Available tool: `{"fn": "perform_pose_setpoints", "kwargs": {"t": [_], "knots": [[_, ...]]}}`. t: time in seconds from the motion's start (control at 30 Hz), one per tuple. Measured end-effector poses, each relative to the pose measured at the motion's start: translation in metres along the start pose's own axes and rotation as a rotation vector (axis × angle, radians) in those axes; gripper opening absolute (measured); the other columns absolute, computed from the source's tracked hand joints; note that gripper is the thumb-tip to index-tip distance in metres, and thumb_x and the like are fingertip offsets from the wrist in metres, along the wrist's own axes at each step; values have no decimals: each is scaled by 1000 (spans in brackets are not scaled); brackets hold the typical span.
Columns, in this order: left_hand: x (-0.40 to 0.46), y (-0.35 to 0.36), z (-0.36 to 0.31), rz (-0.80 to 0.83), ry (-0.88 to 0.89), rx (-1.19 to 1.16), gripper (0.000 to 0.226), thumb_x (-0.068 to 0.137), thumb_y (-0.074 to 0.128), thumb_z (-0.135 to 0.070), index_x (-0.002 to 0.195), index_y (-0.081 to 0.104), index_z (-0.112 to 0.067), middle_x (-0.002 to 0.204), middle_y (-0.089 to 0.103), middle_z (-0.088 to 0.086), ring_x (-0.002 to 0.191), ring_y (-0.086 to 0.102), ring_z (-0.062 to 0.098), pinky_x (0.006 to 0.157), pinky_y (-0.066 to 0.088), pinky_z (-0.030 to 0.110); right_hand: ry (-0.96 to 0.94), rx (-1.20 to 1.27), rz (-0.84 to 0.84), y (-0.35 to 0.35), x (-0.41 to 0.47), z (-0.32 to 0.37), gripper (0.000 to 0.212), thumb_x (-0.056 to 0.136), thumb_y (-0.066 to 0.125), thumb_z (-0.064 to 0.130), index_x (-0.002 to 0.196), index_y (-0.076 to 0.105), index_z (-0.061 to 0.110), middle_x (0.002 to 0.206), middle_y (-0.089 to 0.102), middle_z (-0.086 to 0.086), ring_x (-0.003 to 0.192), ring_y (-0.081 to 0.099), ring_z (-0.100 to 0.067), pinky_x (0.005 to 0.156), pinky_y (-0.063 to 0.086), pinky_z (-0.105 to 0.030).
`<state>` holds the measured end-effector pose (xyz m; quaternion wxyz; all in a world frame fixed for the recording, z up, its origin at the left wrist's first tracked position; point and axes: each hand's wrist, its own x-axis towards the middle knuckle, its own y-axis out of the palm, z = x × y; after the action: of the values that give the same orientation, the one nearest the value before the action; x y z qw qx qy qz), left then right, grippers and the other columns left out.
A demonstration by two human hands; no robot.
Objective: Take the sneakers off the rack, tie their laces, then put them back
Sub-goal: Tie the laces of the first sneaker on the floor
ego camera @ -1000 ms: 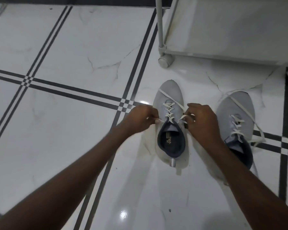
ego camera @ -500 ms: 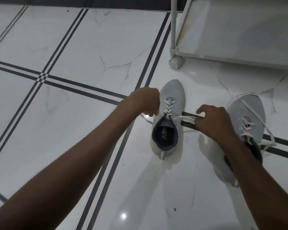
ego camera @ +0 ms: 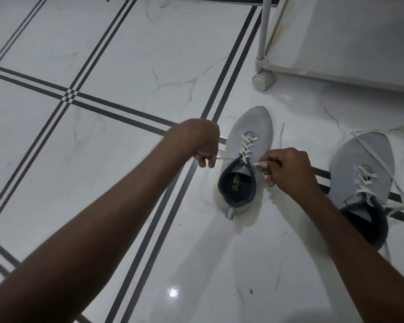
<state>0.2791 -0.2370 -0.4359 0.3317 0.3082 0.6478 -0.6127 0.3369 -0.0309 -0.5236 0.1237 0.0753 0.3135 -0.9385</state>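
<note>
Two grey sneakers stand on the tiled floor (ego camera: 126, 66), near the white rack (ego camera: 336, 43). On the left sneaker (ego camera: 248, 129), the left hand (ego camera: 197, 142) and right hand (ego camera: 287, 167) each pinch a lace end (ego camera: 224, 158) (pulled sideways). The right sneaker (ego camera: 369, 164) lies untied.

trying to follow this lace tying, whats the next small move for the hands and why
Probably cross the two ends over the tongue to start a knot. The left hand and right hand each pinch one end of the white flat lace on the nearer grey knit sneaker, pulled out sideways, with no knot showing.
</note>
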Motion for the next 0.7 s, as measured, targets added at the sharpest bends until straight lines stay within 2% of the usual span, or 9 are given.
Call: {"fn": "perform_pose_setpoints", "kwargs": {"t": [0.13,0.23,0.3,0.37,0.43,0.53,0.63,0.7], "knots": [[7,2,3,-97,22,-61,16,90,68,-17,102,74,-8,76,76,2,67,71,13,81,58,31,18,50,-31,5,-5,-4,21,88,65,6,68,71,8,57,67,-12,44,65,-21,50,57,-31],[19,30,8,-185,194,-146,24,86,74,-25,107,74,-13,82,77,2,78,75,16,76,57,26,33,98,-55,8,-7,-3,15,87,67,8,75,74,13,58,69,-6,47,67,-18,54,59,-29],[22,51,9,-249,281,-345,21,84,76,-23,101,74,-12,75,77,4,69,75,14,71,59,24,43,143,-73,9,-7,-2,13,86,68,6,78,75,13,60,70,-4,48,69,-16,56,60,-28],[22,65,11,-385,327,-460,14,82,78,-21,89,76,-9,67,75,5,55,69,7,64,57,21,61,166,-83,11,-7,0,12,85,69,3,76,74,10,59,71,-5,48,70,-14,57,60,-27],[23,74,16,-472,329,-508,10,81,79,-18,79,76,-8,62,73,2,48,64,4,60,54,20,72,149,-99,12,-6,-4,15,84,68,1,70,71,7,58,70,-7,47,69,-13,56,60,-28],[24,84,28,-480,264,-543,10,82,77,-15,74,74,-9,64,74,4,51,66,11,59,52,20,132,92,-140,12,-8,-13,22,83,67,-3,63,66,8,58,69,-7,44,67,-8,52,56,-23],[29,94,31,-501,179,-547,12,80,77,-14,70,73,-12,64,74,3,51,68,13,65,59,27,190,-2,-193,14,-13,-16,26,80,62,-9,61,65,9,57,68,-9,45,65,-4,40,42,-8],[33,97,30,-495,163,-545,11,79,79,-16,69,73,-15,64,74,0,53,69,12,70,62,31,200,-24,-212,16,-16,-14,27,77,60,-12,61,65,9,57,68,-12,44,64,-11,36,39,-8]]}}
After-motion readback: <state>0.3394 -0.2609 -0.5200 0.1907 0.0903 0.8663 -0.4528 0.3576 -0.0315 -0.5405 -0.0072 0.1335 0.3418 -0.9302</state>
